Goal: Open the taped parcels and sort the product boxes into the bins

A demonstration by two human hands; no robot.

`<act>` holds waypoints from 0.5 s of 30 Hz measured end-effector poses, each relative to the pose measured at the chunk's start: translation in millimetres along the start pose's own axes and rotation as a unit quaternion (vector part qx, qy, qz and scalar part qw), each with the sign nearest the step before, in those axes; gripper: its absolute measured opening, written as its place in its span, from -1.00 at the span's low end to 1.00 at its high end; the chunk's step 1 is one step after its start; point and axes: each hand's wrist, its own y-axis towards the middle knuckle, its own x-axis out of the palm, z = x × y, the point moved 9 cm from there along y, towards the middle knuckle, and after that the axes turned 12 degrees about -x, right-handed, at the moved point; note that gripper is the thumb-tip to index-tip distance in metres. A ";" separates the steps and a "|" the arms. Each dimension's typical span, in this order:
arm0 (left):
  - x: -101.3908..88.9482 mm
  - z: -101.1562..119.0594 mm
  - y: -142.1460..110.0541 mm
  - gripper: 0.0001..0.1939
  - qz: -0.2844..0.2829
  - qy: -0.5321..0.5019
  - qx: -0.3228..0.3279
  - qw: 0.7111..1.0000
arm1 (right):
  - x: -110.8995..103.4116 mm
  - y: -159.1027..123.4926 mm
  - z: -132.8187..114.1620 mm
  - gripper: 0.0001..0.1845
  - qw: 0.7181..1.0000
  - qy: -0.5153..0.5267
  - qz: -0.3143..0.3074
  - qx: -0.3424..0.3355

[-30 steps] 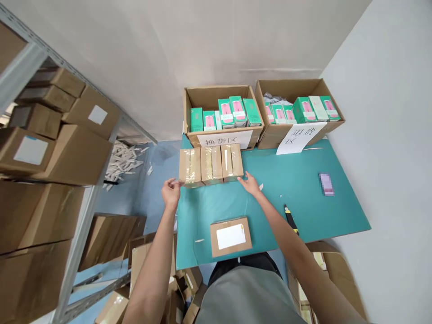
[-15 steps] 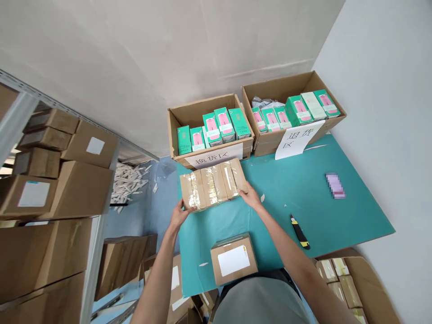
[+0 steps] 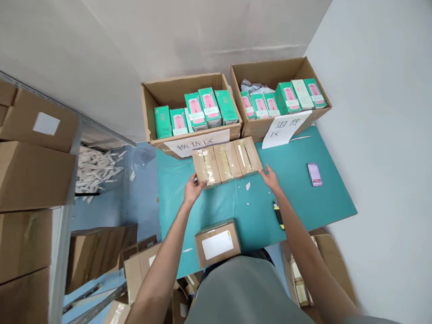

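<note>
Three small taped cardboard parcels [image 3: 227, 161] stand side by side in a row on the teal table [image 3: 303, 202], just in front of the left carton. My left hand [image 3: 193, 189] grips the left end of the row, fingers curled on the leftmost parcel. Fingers spread, my right hand [image 3: 271, 176] hovers at the right end, just off the rightmost parcel. Nearer to me lies a cardboard parcel with a white label [image 3: 218, 243].
Two open cartons [image 3: 191, 137] [image 3: 315, 110] with green-and-pink product boxes and paper signs stand at the table's back. A yellow-black utility knife [image 3: 278, 215] lies under my right forearm, a phone [image 3: 315, 174] to the right. Shelves of cartons [image 3: 33, 175] stand left; loose boxes lie on the floor.
The three-parcel row has slid right and back along the left carton's front. My left hand closed on its left end; my right hand has come slightly off the right end.
</note>
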 end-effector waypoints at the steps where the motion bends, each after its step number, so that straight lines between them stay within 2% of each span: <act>1: -4.9 -6.2 -5.1 -0.37 0.020 -0.011 -0.001 1.000 | -10.0 -12.4 17.9 -0.21 1.000 -0.006 -0.002 0.020; 4: -28.9 -43.5 -26.4 -0.48 0.067 -0.018 -0.020 0.997 | -39.2 -66.6 74.2 -0.28 0.994 -0.055 -0.009 0.094; 6: -45.5 -80.9 -45.1 -0.51 0.071 -0.023 -0.045 0.996 | -54.1 -110.9 106.1 -0.37 0.984 -0.093 -0.017 0.148; 8: -59.6 -121.7 -66.9 -0.51 0.065 -0.037 -0.071 0.995 | -62.5 -153.5 126.8 -0.43 0.975 -0.112 -0.024 0.191; 12: -74.0 -195.5 -113.9 -0.54 0.060 -0.073 -0.139 0.986 | -64.1 -210.8 133.2 -0.52 0.970 -0.126 -0.020 0.209; 15: -70.5 -227.7 -143.4 -0.56 0.053 -0.106 -0.180 0.977 | -52.0 -229.8 123.6 -0.64 0.971 -0.120 -0.014 0.208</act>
